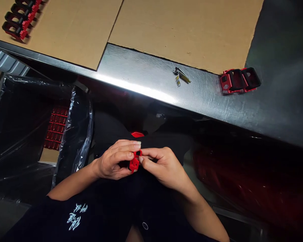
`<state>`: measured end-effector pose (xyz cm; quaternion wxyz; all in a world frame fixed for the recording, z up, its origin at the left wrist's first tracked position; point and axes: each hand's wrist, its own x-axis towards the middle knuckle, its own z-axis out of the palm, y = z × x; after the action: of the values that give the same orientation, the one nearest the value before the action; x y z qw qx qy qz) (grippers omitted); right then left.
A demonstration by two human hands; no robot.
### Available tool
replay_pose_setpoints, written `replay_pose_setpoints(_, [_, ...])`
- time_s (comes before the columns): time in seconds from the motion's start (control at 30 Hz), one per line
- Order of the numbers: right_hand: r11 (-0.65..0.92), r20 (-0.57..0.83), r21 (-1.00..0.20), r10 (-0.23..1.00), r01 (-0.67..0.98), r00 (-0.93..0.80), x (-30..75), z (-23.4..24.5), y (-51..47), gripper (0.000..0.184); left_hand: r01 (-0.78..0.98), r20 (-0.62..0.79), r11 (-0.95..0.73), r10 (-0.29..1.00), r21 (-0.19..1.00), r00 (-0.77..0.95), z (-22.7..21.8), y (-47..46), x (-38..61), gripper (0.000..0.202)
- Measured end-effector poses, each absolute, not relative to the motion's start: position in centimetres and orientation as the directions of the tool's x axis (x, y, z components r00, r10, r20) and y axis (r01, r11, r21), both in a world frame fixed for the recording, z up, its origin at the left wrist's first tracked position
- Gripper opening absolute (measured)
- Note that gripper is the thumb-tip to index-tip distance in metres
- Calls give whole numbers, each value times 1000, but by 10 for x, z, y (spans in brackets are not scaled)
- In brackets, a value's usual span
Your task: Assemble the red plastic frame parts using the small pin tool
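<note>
Red part (133, 164): held up between both hands over the lap, on the near side of the desk (136, 74) and well apart from it.
Left hand (117, 159): its grip is closed on the red part, fingers laid along the far side, thumb on the near side.
Right hand (165, 168): thumb and forefinger are drawn nearly together in a pinch, the grip shut on the red part's right edge; from here I can't make out the other fingers.
Clipper (182, 75): lying unfolded on the desk's bare metal, near its front edge.
Cards (187, 33): two brown sheets spread on the desk, side by side.
Pair (239, 80): two red-and-black pieces standing together on the desk, toward its right side.
Row (21, 22): more such pieces lined up on the desk's left side, on the left card.
Bin (11, 134): lined with dark plastic, in front of the desk's left side; inside it, rows of red pieces (56, 127).
Red heap (255, 178): blurred and dim, in front of the desk's right side.
</note>
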<state>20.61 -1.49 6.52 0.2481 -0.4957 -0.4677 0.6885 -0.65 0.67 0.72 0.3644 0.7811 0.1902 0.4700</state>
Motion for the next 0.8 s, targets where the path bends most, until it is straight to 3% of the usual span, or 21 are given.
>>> replay_pose_setpoints(0.8, [-372, -414, -910, 823, 182, -390, 209, 64, -18, 24, -34, 579, -659, 634, 751, 512, 10, 6, -7, 73])
